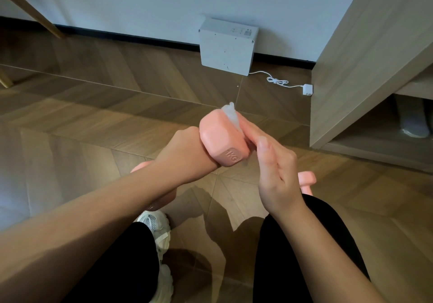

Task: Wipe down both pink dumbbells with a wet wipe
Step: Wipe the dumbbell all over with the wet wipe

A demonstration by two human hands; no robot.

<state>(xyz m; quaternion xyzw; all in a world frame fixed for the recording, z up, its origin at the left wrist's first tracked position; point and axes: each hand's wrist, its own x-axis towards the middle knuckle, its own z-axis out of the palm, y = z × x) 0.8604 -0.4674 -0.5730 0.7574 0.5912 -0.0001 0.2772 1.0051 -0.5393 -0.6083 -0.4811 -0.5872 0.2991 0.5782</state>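
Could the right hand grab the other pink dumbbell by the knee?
Probably yes: the other dumbbell lies right behind the right hand, nothing between, though it's pressing the wet wipe on the held dumbbell.

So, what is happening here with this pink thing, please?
A person is cleaning a pink dumbbell. The left hand holds it up above the wooden floor. The right hand presses a white wet wipe against the far side of the dumbbell's upper end, with straight fingers. Another pink piece, probably the second dumbbell, shows behind the right hand, but it is mostly hidden.
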